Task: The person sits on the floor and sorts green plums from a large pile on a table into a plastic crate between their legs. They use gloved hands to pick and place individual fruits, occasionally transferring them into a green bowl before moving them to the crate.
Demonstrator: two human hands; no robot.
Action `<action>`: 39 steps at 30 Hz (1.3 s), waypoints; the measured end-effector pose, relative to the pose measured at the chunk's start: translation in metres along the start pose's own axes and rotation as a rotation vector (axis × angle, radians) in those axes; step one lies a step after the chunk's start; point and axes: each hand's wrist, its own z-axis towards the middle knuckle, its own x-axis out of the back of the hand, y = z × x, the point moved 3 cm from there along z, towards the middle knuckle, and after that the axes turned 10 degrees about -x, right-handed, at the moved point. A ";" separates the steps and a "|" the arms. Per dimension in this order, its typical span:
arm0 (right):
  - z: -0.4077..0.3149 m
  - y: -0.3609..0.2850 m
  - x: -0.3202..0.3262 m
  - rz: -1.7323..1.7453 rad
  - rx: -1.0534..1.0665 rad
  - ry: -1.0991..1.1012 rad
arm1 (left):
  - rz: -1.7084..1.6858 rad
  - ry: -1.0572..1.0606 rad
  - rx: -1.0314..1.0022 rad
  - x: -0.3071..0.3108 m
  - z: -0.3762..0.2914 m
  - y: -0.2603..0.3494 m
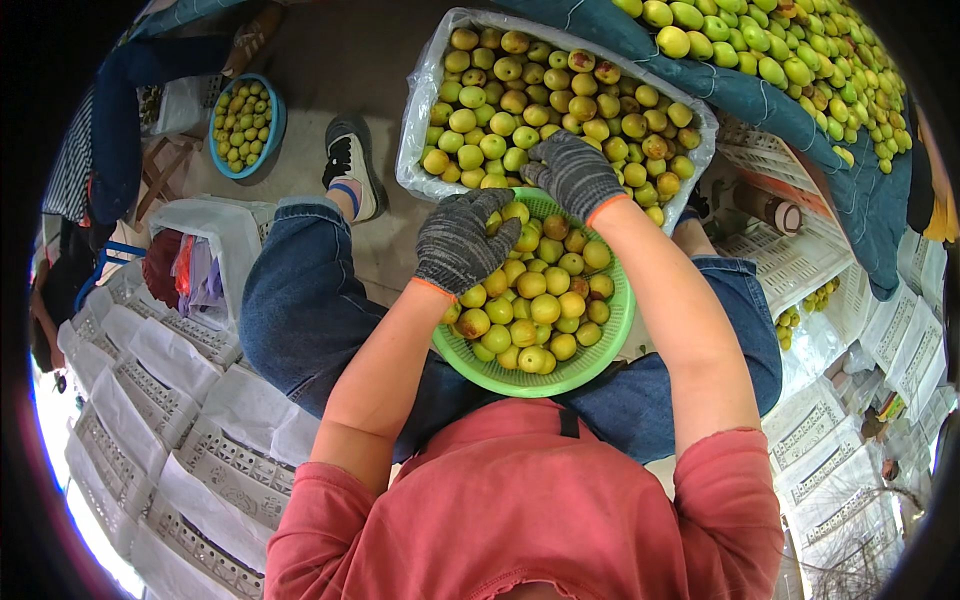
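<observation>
A green plastic basket (616, 330) full of yellow-green fruit (545, 308) rests on my lap between my knees. My left hand (466, 238), in a grey knitted glove with an orange cuff, lies over the basket's upper left edge, against the fruit; whether it grips one is hidden. My right hand (574, 176), gloved alike, reaches over the near edge of a crate lined with clear plastic (422, 112). Its fingertips are among the yellow-green and brownish fruit (507, 69) in that crate, and its palm side is hidden.
A blue cloth (739, 96) at upper right bears a large heap of green fruit (796, 71). A blue basket of fruit (277, 124) stands on the floor near another person's leg (124, 120). White plastic crates (169, 420) line the left; more crates (825, 442) are at right.
</observation>
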 end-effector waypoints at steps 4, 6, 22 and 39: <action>-0.036 0.003 0.005 0.276 0.054 -0.193 | -0.066 0.017 -0.005 -0.002 0.000 -0.003; -0.057 -0.005 0.002 0.260 0.145 -0.250 | -0.043 0.038 -0.022 -0.003 0.000 -0.003; 0.010 0.009 0.004 -0.063 -0.006 -0.033 | -0.019 -0.018 0.030 0.003 0.001 0.003; -0.067 0.009 -0.013 -0.278 0.233 -0.159 | -0.004 -0.003 0.014 0.000 -0.001 0.002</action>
